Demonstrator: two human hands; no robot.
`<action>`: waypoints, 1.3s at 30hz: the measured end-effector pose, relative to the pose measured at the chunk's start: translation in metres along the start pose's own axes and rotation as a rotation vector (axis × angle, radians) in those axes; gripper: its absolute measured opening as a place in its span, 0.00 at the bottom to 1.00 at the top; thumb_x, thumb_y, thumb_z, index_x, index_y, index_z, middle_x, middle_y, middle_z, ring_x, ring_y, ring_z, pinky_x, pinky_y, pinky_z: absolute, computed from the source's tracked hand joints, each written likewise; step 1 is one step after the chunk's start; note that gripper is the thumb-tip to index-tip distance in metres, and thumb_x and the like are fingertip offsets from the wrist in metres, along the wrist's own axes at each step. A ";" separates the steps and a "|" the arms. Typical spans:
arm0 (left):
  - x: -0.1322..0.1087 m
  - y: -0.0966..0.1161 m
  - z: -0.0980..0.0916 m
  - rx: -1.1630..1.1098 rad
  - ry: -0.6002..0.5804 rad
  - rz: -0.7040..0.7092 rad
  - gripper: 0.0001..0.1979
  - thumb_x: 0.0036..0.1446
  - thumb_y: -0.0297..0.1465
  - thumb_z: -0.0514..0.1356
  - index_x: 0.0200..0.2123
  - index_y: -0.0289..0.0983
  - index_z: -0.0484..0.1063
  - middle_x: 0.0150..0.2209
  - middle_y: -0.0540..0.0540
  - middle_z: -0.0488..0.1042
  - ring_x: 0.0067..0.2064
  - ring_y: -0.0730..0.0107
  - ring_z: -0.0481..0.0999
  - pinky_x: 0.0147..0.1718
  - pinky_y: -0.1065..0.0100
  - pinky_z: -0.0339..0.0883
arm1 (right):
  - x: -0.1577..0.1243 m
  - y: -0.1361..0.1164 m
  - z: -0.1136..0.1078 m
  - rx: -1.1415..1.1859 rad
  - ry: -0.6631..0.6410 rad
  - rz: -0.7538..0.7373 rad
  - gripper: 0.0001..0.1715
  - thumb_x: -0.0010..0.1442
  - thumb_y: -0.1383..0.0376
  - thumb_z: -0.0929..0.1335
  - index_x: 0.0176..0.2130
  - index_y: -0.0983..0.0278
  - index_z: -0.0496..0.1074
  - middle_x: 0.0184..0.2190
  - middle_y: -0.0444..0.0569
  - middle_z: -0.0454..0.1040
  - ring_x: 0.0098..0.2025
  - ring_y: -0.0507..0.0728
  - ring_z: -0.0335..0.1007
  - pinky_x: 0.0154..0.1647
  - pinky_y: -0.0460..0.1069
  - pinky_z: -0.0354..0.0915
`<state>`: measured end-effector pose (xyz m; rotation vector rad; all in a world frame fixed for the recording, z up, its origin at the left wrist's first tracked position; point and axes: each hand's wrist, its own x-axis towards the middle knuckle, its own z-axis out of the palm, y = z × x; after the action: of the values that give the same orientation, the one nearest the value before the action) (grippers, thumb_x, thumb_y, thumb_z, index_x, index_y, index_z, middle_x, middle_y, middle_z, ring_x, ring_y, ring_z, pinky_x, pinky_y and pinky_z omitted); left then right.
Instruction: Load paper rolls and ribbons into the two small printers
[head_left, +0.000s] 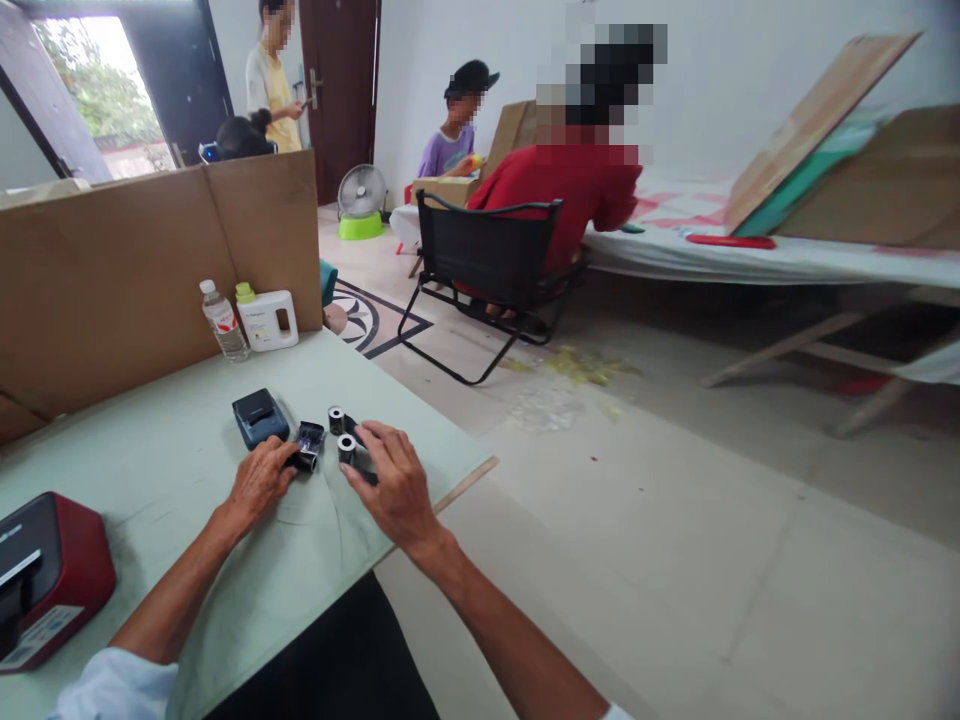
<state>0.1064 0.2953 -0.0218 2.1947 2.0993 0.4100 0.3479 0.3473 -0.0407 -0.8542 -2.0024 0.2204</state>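
Note:
My left hand [262,482] rests on the pale green table [172,440], its fingertips on a small black item with a shiny, clear-looking part [309,440]. To the right, my right hand [394,480] has its fingers spread around dark items beside two small black rolls with white rings on top. One roll [337,418] stands farther back, the other [346,449] nearer, close to my right fingertips. Whether the right fingers press on the dark items is unclear. A dark blue-grey boxy device [259,418] lies just behind my left hand.
A red and black machine [75,560] sits at the left. Behind are a water bottle [224,322], a white jug [268,319] and a cardboard panel [112,290]. Several people are beyond, one on a black chair [487,245]. The table edge runs below my right hand.

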 end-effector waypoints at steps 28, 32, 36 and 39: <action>0.005 -0.057 -0.040 -0.135 0.298 -0.191 0.49 0.45 0.43 0.74 0.67 0.36 0.59 0.63 0.34 0.65 0.66 0.41 0.66 0.65 0.43 0.63 | -0.014 -0.042 0.023 0.130 -0.234 -0.085 0.27 0.67 0.69 0.68 0.64 0.66 0.68 0.61 0.62 0.73 0.62 0.66 0.71 0.61 0.62 0.73; 0.027 -0.086 -0.038 -0.224 0.126 -0.181 0.65 0.37 0.48 0.77 0.72 0.34 0.50 0.71 0.29 0.55 0.73 0.31 0.53 0.70 0.39 0.50 | -0.006 -0.047 0.039 0.120 -0.302 -0.032 0.34 0.65 0.68 0.70 0.67 0.66 0.63 0.66 0.65 0.68 0.67 0.69 0.66 0.64 0.65 0.70; 0.039 -0.097 -0.033 -0.281 0.027 -0.090 0.70 0.33 0.49 0.78 0.73 0.32 0.48 0.71 0.28 0.54 0.73 0.31 0.52 0.71 0.39 0.48 | 0.010 -0.053 0.048 0.126 -0.360 -0.029 0.37 0.65 0.65 0.71 0.69 0.69 0.61 0.67 0.67 0.66 0.68 0.70 0.65 0.65 0.65 0.68; 0.041 -0.098 -0.028 -0.288 0.038 -0.066 0.70 0.32 0.46 0.78 0.74 0.32 0.47 0.69 0.29 0.56 0.71 0.33 0.55 0.70 0.40 0.50 | 0.017 -0.059 0.051 0.102 -0.387 -0.066 0.35 0.65 0.66 0.72 0.67 0.69 0.62 0.66 0.67 0.67 0.67 0.69 0.66 0.65 0.65 0.68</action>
<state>0.0057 0.3382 -0.0127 1.9653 1.9787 0.7042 0.2724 0.3233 -0.0303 -0.7187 -2.3506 0.4757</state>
